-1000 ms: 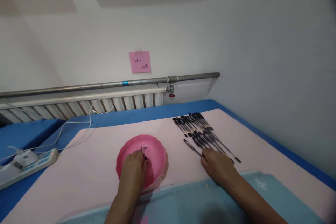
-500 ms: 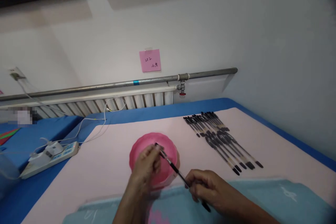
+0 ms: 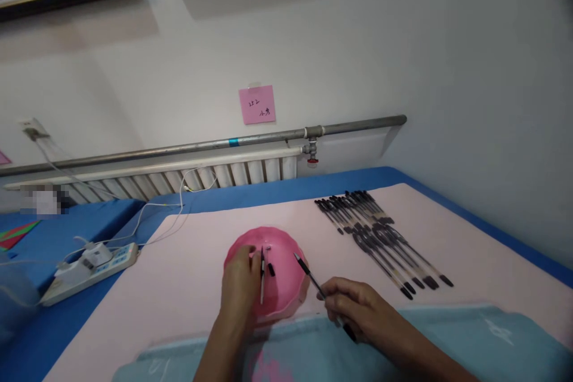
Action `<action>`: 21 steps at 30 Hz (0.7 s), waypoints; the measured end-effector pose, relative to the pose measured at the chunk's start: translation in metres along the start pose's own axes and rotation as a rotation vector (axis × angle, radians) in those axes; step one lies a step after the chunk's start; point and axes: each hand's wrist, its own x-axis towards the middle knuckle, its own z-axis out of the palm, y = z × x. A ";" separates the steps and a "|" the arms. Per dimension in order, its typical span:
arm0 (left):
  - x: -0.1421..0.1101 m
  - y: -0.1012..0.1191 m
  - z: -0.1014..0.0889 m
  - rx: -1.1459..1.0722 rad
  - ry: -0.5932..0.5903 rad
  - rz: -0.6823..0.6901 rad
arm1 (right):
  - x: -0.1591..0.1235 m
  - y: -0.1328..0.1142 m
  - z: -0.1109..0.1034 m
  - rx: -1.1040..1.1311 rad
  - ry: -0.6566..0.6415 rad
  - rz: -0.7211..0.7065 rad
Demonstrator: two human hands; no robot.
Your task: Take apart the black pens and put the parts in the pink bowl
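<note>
My right hand [image 3: 353, 310] is closed round a ballpoint pen [image 3: 314, 280] with a clear barrel and black grip. Its bare tip points up-left over the rim of the pink bowl [image 3: 290, 286], and its black end shows below my fingers. My left hand [image 3: 242, 277] reaches into the bowl's left side with curled fingers. Right beside its fingertips stands a thin pen part [image 3: 262, 280], dark on top and pale below; whether they grip it is unclear. A small black pen cap [image 3: 271, 270] lies in the bowl with another tiny piece.
Several black-capped pens [image 3: 385, 239] lie in two rows on the pink sheet [image 3: 192, 268] to the right. At the left, a power strip [image 3: 111, 265] with chargers and white cables sits on the blue surface. A radiator [image 3: 224, 173] and pipe run along the wall behind.
My left hand has left the pen's tip and lowered into the bowl, to the left. The pen stays in my right hand, its tip now bare. Loose parts in the bowl have come into sight.
</note>
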 end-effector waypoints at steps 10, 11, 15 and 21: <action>-0.024 0.023 0.017 -1.134 -0.538 -0.205 | 0.002 0.006 0.008 0.191 -0.116 0.043; -0.023 0.022 0.016 -1.150 -0.547 -0.212 | 0.002 0.007 0.008 0.202 -0.130 0.059; -0.022 0.019 0.017 -1.164 -0.558 -0.188 | 0.001 0.006 0.011 0.252 -0.164 0.071; -0.022 0.018 0.019 -1.146 -0.475 -0.166 | 0.001 0.006 0.012 0.222 -0.140 -0.057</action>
